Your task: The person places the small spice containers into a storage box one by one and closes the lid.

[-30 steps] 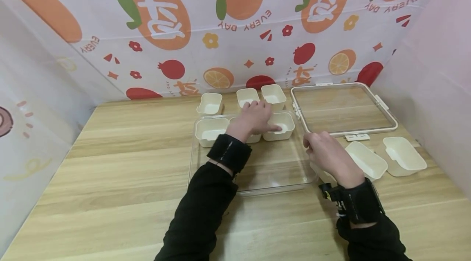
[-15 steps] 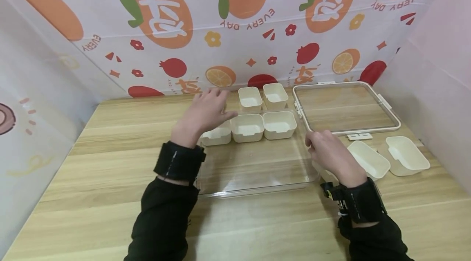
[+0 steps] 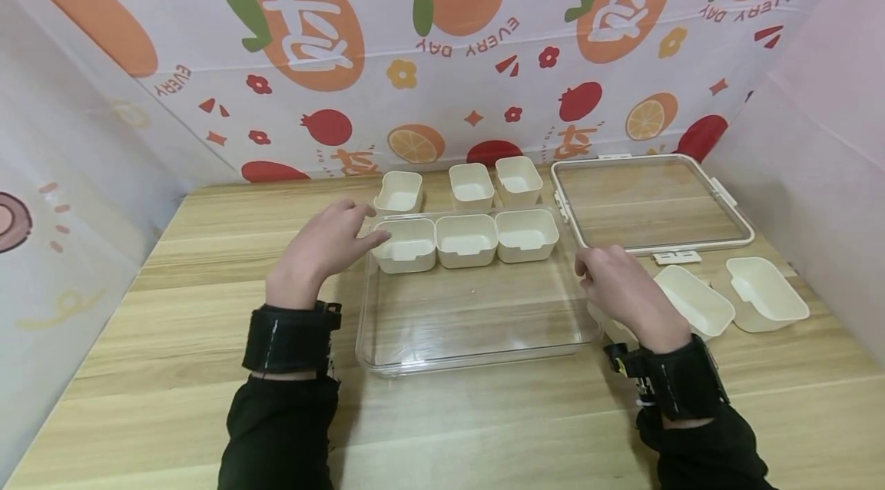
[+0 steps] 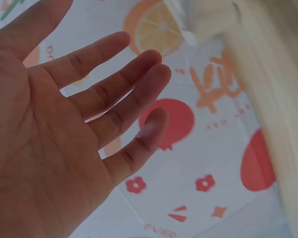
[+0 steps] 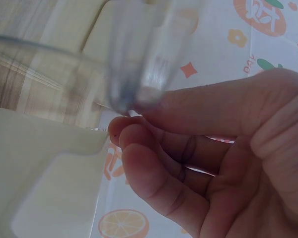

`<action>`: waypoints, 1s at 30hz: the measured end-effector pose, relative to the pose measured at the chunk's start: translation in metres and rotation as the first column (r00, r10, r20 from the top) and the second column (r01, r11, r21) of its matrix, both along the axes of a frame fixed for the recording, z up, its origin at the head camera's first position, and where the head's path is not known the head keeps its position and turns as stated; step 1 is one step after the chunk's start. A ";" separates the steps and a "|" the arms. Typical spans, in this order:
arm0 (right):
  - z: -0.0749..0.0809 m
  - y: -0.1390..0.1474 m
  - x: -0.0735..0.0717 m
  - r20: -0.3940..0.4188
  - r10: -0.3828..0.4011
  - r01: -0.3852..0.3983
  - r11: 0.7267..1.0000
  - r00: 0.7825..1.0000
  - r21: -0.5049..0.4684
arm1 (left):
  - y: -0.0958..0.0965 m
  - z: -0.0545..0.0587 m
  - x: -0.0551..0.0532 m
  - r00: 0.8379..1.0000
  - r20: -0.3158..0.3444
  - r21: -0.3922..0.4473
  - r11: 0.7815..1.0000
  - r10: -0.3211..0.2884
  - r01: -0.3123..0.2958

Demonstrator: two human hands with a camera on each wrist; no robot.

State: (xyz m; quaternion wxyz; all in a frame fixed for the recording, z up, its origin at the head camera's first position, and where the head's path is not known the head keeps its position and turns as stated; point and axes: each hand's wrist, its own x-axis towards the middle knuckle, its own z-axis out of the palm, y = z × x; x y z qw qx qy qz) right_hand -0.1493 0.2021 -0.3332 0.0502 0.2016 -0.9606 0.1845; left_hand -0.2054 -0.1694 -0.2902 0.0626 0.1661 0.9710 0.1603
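A clear plastic box point(image 3: 477, 321) lies on the table in the head view. Along its far side stand three small cream bins in a row: a left bin point(image 3: 405, 256), a middle bin point(image 3: 466, 250) and a right bin point(image 3: 528, 244). My left hand point(image 3: 325, 248) hovers by the left bin, fingers spread. In the left wrist view the same hand point(image 4: 64, 119) holds nothing. My right hand point(image 3: 625, 290) pinches the box's right rim. Up close in the right wrist view, the clear rim point(image 5: 134, 84) sits between thumb and fingertips.
Three more cream bins point(image 3: 472, 187) stand behind the box. A clear lid point(image 3: 653, 202) with a white frame and clips lies at the back right. Near my right hand are a long cream bin point(image 3: 694, 302), another bin point(image 3: 764, 294) and one partly hidden. A printed cloth point(image 3: 456, 83) hangs behind.
My left hand has moved left from over the box, away from the bins in it, uncovering the row and the bin at the back left. The right hand has stayed at the rim.
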 end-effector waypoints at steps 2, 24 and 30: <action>0.000 -0.001 0.000 -0.003 0.003 -0.003 1.000 1.000 0.001 | -0.005 -0.004 0.004 1.000 0.009 -0.002 1.000 0.010 -0.010; 0.002 0.001 0.001 -0.003 -0.005 0.005 1.000 1.000 -0.001 | -0.024 -0.030 0.007 0.975 0.205 0.141 0.988 -0.085 0.057; -0.001 0.000 0.002 0.000 0.001 -0.001 1.000 1.000 0.003 | -0.022 -0.027 0.009 0.966 0.247 0.128 0.991 -0.073 0.042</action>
